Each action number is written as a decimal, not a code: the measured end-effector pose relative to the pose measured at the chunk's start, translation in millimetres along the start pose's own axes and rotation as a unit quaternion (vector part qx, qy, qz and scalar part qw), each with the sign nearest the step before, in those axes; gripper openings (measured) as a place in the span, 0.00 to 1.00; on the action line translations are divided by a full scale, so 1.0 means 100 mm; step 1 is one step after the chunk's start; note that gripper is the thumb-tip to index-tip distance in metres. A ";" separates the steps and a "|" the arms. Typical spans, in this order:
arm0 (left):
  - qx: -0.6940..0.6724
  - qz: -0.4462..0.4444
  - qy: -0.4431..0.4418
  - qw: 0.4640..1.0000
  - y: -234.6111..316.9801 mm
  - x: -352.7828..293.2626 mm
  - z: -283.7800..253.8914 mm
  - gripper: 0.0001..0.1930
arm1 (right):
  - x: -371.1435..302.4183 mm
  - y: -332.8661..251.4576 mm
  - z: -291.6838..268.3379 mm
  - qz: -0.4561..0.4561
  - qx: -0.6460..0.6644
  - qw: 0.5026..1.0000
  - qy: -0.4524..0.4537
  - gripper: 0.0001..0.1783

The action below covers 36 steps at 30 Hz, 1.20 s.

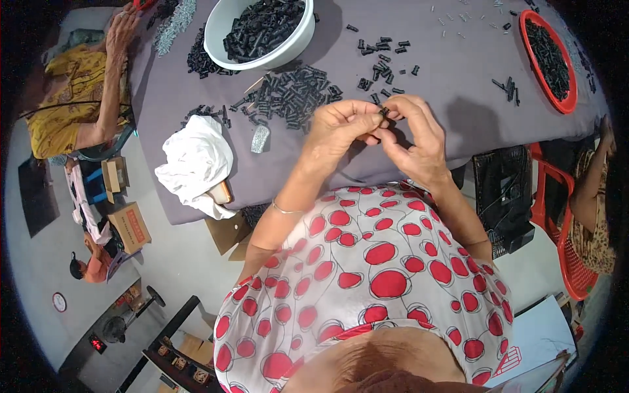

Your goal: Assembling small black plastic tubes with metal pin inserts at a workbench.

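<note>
My left hand (341, 128) and my right hand (413, 134) meet over the grey cloth-covered table (458, 85). Both pinch one small black plastic part (384, 113) between their fingertips. A thin bracelet sits on my left wrist. Just beyond my left hand lies a heap of the same black parts (291, 92). More loose black parts (383, 62) are scattered past my fingertips.
A white bowl (261, 59) full of black parts stands at the table's far side. A red tray (549, 59) of black parts sits far right. A white cloth (195, 160) lies at the left edge. One person (85, 85) sits at left, another on a red chair (569, 236) at right.
</note>
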<state>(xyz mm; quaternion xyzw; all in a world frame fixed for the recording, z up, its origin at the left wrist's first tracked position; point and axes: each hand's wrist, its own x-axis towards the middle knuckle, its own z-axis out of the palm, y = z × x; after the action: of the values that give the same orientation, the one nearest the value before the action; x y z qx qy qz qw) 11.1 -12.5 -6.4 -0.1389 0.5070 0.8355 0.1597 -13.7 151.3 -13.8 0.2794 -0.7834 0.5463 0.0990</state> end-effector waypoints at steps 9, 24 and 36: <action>0.022 -0.037 -0.009 0.999 0.08 0.03 0.00 0.08 | -0.01 0.04 0.04 -0.004 -0.006 1.000 0.020 0.21; 0.012 -0.037 0.016 0.999 0.08 0.04 0.07 0.08 | 0.02 0.05 0.08 -0.031 -0.003 0.999 0.038 0.23; -0.038 -0.001 0.069 0.997 0.01 0.05 0.16 0.05 | 0.10 -0.05 0.04 -0.057 -0.224 0.973 -0.014 0.23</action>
<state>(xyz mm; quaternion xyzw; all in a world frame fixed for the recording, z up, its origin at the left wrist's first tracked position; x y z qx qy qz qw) 4.5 1.7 -0.3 -0.2029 0.4849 0.8422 0.1197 -18.3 143.5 -6.5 0.3016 -0.8698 0.3468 0.1793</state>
